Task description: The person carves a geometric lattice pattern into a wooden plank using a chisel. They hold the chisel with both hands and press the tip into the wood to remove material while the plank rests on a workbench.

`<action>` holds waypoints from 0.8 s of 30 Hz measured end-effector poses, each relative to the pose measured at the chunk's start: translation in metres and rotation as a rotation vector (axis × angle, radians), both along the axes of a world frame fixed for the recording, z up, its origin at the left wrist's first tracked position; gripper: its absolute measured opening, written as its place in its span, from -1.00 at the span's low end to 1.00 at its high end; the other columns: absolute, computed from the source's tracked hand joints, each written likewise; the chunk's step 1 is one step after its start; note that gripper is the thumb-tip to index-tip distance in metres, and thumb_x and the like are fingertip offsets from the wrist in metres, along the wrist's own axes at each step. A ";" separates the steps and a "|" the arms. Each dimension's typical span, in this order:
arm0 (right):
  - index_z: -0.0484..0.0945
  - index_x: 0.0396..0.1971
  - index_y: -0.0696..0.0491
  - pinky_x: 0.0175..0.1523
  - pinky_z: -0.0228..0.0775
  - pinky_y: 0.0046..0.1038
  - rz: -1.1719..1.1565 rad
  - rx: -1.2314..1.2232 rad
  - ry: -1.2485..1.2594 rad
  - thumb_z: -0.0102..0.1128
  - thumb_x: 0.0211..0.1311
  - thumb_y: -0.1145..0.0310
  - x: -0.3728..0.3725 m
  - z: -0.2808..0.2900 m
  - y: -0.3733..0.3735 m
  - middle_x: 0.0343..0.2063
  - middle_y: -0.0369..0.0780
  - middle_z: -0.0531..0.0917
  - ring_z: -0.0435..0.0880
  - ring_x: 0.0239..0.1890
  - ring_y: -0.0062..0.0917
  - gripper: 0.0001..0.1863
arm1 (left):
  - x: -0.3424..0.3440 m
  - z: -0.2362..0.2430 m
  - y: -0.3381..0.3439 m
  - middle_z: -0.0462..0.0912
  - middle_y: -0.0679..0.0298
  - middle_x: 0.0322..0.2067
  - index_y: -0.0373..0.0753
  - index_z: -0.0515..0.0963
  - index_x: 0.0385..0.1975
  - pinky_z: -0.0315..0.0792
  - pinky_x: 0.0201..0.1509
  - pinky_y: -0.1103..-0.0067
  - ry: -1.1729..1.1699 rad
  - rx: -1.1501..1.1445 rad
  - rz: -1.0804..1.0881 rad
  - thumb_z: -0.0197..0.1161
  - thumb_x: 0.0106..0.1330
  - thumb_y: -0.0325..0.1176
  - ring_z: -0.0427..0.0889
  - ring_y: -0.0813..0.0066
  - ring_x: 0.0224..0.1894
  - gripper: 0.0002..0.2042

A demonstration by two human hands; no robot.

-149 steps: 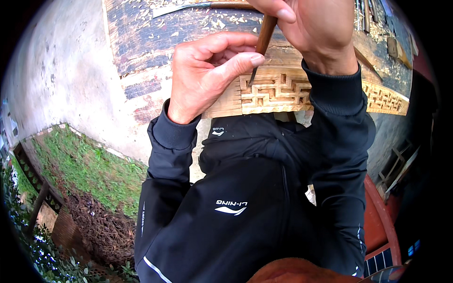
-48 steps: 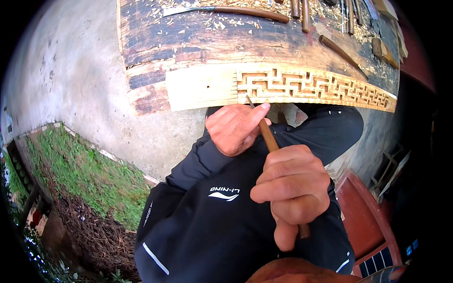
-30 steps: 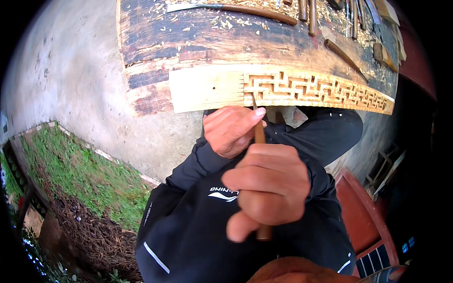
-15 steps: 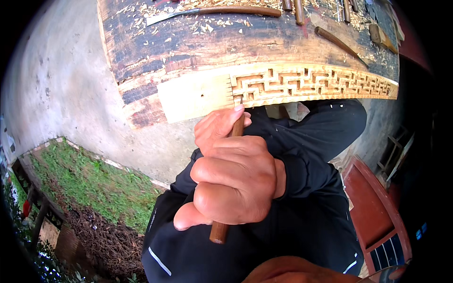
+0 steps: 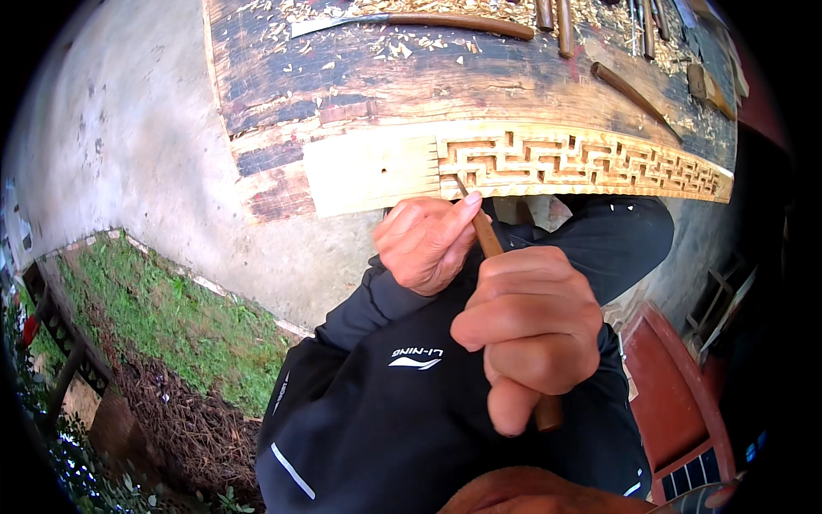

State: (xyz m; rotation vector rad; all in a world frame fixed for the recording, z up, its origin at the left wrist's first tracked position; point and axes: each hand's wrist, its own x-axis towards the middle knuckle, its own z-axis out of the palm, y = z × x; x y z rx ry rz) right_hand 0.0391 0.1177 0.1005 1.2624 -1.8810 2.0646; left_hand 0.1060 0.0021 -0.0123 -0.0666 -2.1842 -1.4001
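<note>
A long pale wooden board [image 5: 368, 176] lies along the near edge of the workbench, its right part carved with a stepped, interlocking fretwork pattern and its left end plain with a small dark hole. The slim carving chisel [image 5: 489, 235] has a brown wooden handle; its narrow metal tip meets the left end of the carved pattern. My right hand [image 5: 533, 321] wraps round the handle, whose butt shows below the fist. My left hand [image 5: 425, 244] is closed by the board's near edge, thumb against the front of the chisel; its other fingers are partly hidden.
On the workbench [image 5: 342, 90], among scattered wood chips, lie a long-handled blade [image 5: 454, 21], another wooden-handled tool [image 5: 634, 96], a mallet-like tool [image 5: 709, 90] and several upright-looking handles at the back. A reddish-brown wooden chair [image 5: 676, 385] stands at right; grass [image 5: 171, 317] grows at left.
My right hand has swung to the right with the chisel's butt, so the handle now slants the other way. The chisel tip has shifted slightly right along the pattern.
</note>
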 end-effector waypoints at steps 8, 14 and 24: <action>0.39 -0.55 0.13 -0.67 0.28 -0.46 -0.003 -0.204 -0.113 0.14 0.74 -0.02 -0.014 -0.011 0.025 -0.58 -0.09 0.70 0.51 -0.75 -0.50 -0.37 | -0.009 0.001 0.012 0.62 0.39 -0.53 -0.21 0.83 0.11 0.42 -0.28 0.51 0.049 -0.086 0.063 0.61 -0.03 -0.73 0.61 0.40 -0.48 -0.41; 0.29 -0.50 0.00 -0.64 0.13 -0.48 -0.029 -0.332 -0.339 -0.14 0.82 -0.10 -0.025 -0.017 0.038 -0.62 -0.19 0.58 0.37 -0.77 -0.57 -0.38 | -0.014 0.003 0.017 0.58 0.42 -0.58 -0.21 0.84 0.09 0.31 -0.34 0.52 0.018 -0.201 0.088 0.64 -0.05 -0.72 0.49 0.46 -0.58 -0.42; 0.20 -0.53 -0.09 -0.42 0.15 -0.44 -0.136 -0.501 -0.700 -0.43 0.83 -0.22 -0.023 -0.026 0.057 -0.62 -0.23 0.48 0.35 -0.69 -0.54 -0.32 | -0.020 0.006 0.020 0.56 0.46 -0.60 -0.20 0.85 0.08 0.29 -0.36 0.54 -0.006 -0.281 0.083 0.70 0.00 -0.64 0.42 0.50 -0.61 -0.46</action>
